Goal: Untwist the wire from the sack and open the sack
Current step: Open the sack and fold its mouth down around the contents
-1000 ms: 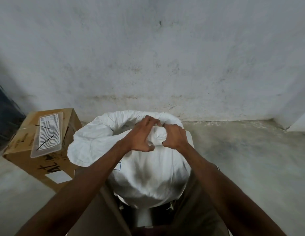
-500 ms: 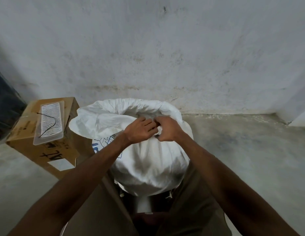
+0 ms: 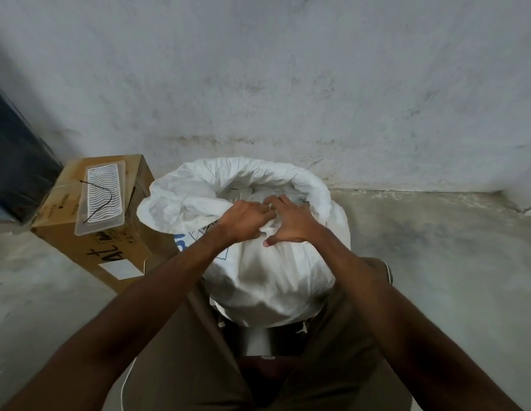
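A white woven sack (image 3: 267, 280) stands upright between my knees, its mouth rolled outward into a wide rim (image 3: 240, 170). Inside the mouth I see crumpled clear liner (image 3: 258, 194). My left hand (image 3: 243, 219) and my right hand (image 3: 291, 222) sit side by side on the near edge of the mouth, both pinching a bunch of white sack fabric between them. A bent black wire (image 3: 101, 200) lies apart from the sack, on a clear ribbed tray (image 3: 102, 197) to the left.
The tray rests on a brown cardboard box (image 3: 110, 247) left of the sack. A stained white wall (image 3: 288, 84) rises right behind the sack. A dark panel (image 3: 15, 161) stands at the far left. Bare concrete floor (image 3: 436, 247) spreads to the right.
The sack mouth has spread wider and its rim has rolled outward. Both hands have moved forward onto the near edge, regripping the fabric.
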Demonstrator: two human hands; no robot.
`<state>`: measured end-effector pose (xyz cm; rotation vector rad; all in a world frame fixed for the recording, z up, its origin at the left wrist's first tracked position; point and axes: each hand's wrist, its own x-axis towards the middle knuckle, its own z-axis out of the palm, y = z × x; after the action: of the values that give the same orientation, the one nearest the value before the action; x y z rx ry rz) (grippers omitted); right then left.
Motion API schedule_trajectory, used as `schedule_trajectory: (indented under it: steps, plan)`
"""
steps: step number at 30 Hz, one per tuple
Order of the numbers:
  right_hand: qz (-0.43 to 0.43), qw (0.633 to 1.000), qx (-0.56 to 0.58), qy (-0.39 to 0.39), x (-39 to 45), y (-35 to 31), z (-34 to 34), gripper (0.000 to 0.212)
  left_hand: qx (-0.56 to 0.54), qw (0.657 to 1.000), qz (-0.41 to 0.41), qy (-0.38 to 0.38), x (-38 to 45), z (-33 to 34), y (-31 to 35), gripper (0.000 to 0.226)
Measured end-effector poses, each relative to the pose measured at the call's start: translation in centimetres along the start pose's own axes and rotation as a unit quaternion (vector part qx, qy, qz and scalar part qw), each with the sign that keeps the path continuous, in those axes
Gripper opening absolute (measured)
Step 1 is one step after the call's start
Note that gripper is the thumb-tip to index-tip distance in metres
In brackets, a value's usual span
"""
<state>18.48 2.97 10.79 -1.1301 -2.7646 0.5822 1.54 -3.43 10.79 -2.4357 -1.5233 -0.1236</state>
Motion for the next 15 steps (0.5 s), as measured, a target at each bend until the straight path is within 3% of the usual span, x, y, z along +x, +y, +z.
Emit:
schedule_trajectory:
  steps: [2,4,6,8,10,12,13,15]
  plan:
    - [-0.004,0.994,0.033,-0.102,0.6,-0.3,-1.4,0.071,0.058,0.986,0.118,0.105,-0.4,1.0,0.2,0.042]
    - [0.006,0.994,0.028,-0.102,0.7,-0.1,-1.4,0.052,0.036,0.983,0.126,0.13,-0.8,1.4,0.1,0.049]
    - [0.028,0.999,0.002,-0.039,0.4,0.3,-0.8,0.033,-0.091,0.99,0.052,0.098,-1.0,1.0,-0.4,0.058]
    - [0.064,0.996,-0.039,0.048,-0.3,0.6,0.2,0.029,-0.205,0.977,-0.043,0.033,-1.2,0.1,-1.6,0.07]
    - [0.065,0.984,-0.096,0.136,-1.0,0.6,1.6,0.031,-0.247,0.965,-0.081,-0.037,-1.5,-0.3,-3.1,0.058]
    - [0.03,0.969,-0.137,0.205,-1.6,0.3,3.3,0.027,-0.213,0.968,-0.078,-0.109,-1.5,-0.8,-3.8,0.021]
    - [0.014,0.964,-0.144,0.223,-1.6,0.2,3.9,0.028,-0.18,0.974,-0.071,-0.115,-1.6,-0.7,-4.0,0.017]
    - [0.012,0.977,-0.131,0.167,-1.2,-0.2,4.0,0.044,-0.079,0.994,-0.03,-0.073,-2.0,0.0,-3.9,0.019]
